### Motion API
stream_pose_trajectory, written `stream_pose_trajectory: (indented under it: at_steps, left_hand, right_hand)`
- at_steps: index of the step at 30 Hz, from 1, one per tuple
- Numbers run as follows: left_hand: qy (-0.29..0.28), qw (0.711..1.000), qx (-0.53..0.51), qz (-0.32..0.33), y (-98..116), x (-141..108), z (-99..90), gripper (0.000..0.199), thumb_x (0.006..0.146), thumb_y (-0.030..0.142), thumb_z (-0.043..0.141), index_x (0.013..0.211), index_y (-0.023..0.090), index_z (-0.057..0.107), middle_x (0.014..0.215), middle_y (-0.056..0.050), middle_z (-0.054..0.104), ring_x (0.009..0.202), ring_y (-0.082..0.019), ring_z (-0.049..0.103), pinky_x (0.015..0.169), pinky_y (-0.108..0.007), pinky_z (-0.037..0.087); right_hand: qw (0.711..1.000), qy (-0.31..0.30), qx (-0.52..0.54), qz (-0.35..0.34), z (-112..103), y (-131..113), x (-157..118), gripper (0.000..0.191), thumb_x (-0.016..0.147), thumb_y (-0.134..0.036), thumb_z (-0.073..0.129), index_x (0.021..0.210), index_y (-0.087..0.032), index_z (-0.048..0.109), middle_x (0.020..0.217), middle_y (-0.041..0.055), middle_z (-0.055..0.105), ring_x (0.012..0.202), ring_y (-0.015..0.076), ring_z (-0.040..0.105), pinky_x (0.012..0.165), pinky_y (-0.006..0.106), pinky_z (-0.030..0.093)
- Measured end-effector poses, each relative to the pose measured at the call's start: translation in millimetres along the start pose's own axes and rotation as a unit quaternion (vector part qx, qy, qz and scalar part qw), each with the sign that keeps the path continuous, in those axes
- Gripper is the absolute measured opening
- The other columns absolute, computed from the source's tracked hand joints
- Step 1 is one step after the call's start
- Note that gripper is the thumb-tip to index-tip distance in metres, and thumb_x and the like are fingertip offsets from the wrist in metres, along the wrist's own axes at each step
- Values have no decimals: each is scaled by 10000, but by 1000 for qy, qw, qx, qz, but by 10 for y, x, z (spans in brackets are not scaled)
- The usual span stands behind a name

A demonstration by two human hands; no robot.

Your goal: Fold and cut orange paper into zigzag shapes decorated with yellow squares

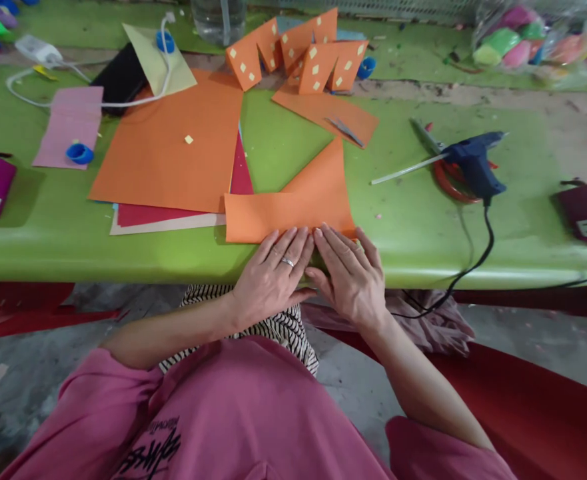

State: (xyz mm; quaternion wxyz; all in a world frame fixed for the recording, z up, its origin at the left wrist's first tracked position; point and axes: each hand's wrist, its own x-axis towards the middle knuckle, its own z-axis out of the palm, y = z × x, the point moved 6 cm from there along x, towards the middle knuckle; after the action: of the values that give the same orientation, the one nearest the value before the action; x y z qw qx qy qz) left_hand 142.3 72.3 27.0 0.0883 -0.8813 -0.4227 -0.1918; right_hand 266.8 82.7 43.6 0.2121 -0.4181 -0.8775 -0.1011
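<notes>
A folded sheet of orange paper (288,210) lies at the near edge of the green table, one corner pointing up behind the fold. My left hand (273,273), with a ring on one finger, lies flat with its fingertips on the paper's near folded edge. Beside it, my right hand (350,270) presses on the same edge with fingers stretched out. The two hands almost meet at the index fingers. To the left is a stack topped by a large orange sheet (173,147), with a small pale yellow square (188,139) on it.
Orange folded pieces with pale squares (318,63) stand at the back. Scissors (346,130) lie on an orange scrap. A blue glue gun (476,157) with its cord rests at right, over orange-handled pliers (448,183). A white cable (123,103) crosses a black object at left.
</notes>
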Motion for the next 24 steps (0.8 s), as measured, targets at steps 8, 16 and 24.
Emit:
stream_pose_trajectory:
  at_steps: [8,16,24]
  left_hand:
    - [-16,1000,14,9,-320,-239,-197,964,934,738,332,1512,-33,360,1515,-236,491,1428,-322,463,1222,-429,316]
    - [-10,1000,2,-21,-750,-663,-409,853,952,622,485,1574,75,279,1498,-207,523,1400,-324,502,1183,-476,381]
    - [111,956,-252,-107,-710,-99,-824,264,933,350,661,1139,183,665,1059,-57,763,1011,-179,707,911,-320,558]
  right_hand:
    - [999,19,-32,2,28,2,-16,552,973,-399,595,1446,-133,496,1363,129,669,1235,240,655,1208,451,325]
    - [998,59,-26,3,38,-4,-11,600,967,-408,603,1499,-182,439,1359,109,676,1205,230,666,1219,467,293]
    - [991,103,-52,-62,-199,-169,66,639,920,-473,644,1512,-396,417,1415,66,622,1188,277,623,1191,616,288]
